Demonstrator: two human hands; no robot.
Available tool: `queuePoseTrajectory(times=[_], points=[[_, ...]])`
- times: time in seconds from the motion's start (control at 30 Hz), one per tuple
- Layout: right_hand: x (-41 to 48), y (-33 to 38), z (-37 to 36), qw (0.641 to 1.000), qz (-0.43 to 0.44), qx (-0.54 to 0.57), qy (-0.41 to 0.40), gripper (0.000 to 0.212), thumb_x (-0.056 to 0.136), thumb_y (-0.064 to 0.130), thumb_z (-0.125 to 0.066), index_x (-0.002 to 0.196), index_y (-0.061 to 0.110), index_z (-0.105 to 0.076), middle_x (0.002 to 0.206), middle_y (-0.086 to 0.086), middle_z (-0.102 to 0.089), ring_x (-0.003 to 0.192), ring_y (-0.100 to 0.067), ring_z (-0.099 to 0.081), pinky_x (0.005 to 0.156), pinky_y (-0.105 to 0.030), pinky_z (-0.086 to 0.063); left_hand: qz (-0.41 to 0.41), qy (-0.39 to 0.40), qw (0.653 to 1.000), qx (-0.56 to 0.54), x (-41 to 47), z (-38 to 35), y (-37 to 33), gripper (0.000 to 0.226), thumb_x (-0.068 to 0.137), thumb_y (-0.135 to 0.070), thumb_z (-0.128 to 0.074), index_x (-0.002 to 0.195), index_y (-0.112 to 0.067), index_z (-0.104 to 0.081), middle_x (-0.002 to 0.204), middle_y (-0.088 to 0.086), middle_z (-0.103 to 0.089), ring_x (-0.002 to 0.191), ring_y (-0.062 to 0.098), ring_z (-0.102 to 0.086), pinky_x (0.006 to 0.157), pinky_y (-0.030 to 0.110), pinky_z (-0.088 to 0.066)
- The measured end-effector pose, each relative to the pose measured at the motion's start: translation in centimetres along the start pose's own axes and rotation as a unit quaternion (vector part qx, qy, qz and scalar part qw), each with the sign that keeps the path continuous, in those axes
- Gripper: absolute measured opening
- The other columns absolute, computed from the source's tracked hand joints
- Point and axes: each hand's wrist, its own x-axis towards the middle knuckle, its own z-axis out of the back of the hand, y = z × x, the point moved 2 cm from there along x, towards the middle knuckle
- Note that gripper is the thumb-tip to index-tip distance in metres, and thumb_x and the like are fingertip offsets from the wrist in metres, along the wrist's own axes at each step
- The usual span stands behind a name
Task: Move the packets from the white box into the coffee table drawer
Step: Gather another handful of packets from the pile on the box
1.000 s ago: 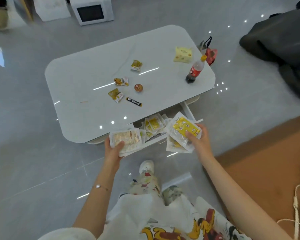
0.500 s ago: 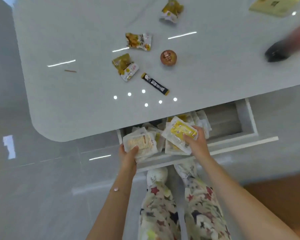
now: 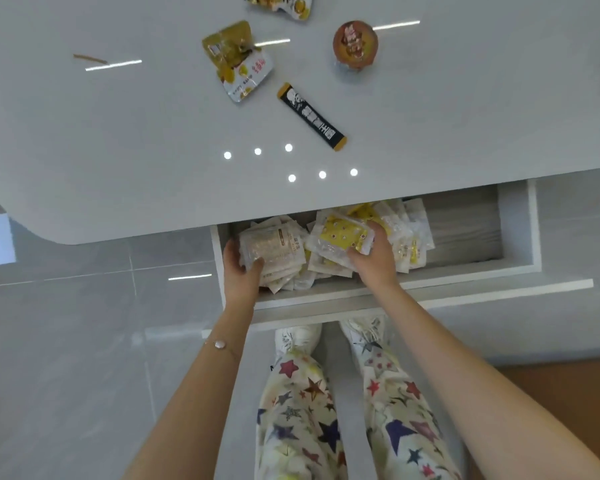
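The coffee table drawer (image 3: 465, 268) stands pulled out under the white tabletop. Several clear and yellow packets lie inside its left half. My left hand (image 3: 241, 271) is inside the drawer at its left end, closed on a stack of pale packets (image 3: 274, 249). My right hand (image 3: 373, 256) is beside it, holding a stack of packets with a yellow one on top (image 3: 340, 233), low over the pile in the drawer. The white box is out of view.
On the coffee table (image 3: 118, 150) lie a yellow snack pouch (image 3: 238, 60), a black stick sachet (image 3: 312, 116), a small round brown cup (image 3: 355, 43) and a thin stick (image 3: 90, 58). The drawer's right half is bare wood. My legs stand just below the drawer front.
Both hands have moved forward and down with their stacks, from above the drawer's front edge to inside the drawer. The camera has come closer to the table.
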Motion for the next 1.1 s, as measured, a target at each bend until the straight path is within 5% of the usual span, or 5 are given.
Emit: queuePoseTrajectory(times=[0.17, 0.3, 0.57, 0.83, 1.1], points=[[-5.8, 7.4, 5.1, 0.990, 0.102, -0.098, 0.007, 0.055, 0.090, 0.028, -0.061, 0.141, 0.021, -0.040, 0.144, -0.003, -0.042, 0.133, -0.020, -0.037, 0.110, -0.036, -0.032, -0.116, 0.027, 0.984, 0.130, -7.2, 2.8, -7.6, 0.055, 0.094, -0.023, -0.057, 0.145, -0.022, -0.036, 0.147, -0.002, -0.043, 0.134, 0.016, -0.040, 0.110, 0.033, -0.034], [-11.4, 15.5, 10.8, 0.972, 0.158, -0.175, 0.021, 0.060, 0.093, 0.039, -0.053, 0.147, 0.023, -0.032, 0.146, -0.007, -0.038, 0.136, -0.025, -0.033, 0.111, -0.043, -0.031, -0.207, 0.023, 0.945, 0.252, -14.0, 6.2, -15.5, 0.051, 0.096, -0.032, -0.053, 0.143, -0.020, -0.040, 0.143, 0.004, -0.046, 0.132, 0.022, -0.041, 0.105, 0.035, -0.033], [-23.7, 30.0, 18.9, 0.844, 0.322, -0.428, -0.014, 0.071, 0.092, 0.049, -0.050, 0.151, 0.029, -0.017, 0.151, -0.009, -0.031, 0.137, -0.031, -0.028, 0.107, -0.044, -0.029, -0.302, -0.088, 0.846, 0.431, -27.9, 13.8, -26.3, 0.074, 0.081, -0.063, -0.030, 0.141, -0.023, -0.045, 0.147, 0.012, -0.041, 0.136, 0.035, -0.035, 0.110, 0.051, -0.025], [-34.8, 39.2, 17.4, 0.730, 0.460, -0.505, 0.015, 0.073, 0.091, 0.044, -0.051, 0.152, 0.030, -0.014, 0.155, -0.007, -0.022, 0.143, -0.030, -0.015, 0.114, -0.046, -0.014, -0.288, -0.177, 0.817, 0.467, -38.1, 21.4, -28.3, 0.075, 0.083, -0.063, -0.028, 0.150, -0.027, -0.027, 0.157, 0.011, -0.023, 0.143, 0.037, -0.019, 0.114, 0.054, -0.017], [-49.1, 44.2, 3.3, 0.589, 0.626, -0.500, 0.106, 0.072, 0.089, 0.041, -0.054, 0.151, 0.029, -0.019, 0.151, -0.008, -0.029, 0.139, -0.031, -0.022, 0.112, -0.044, -0.020, -0.184, -0.366, 0.838, 0.360, -46.8, 38.1, -21.2, 0.067, 0.090, -0.054, -0.047, 0.148, -0.024, -0.033, 0.154, 0.014, -0.028, 0.141, 0.038, -0.024, 0.114, 0.051, -0.015]])
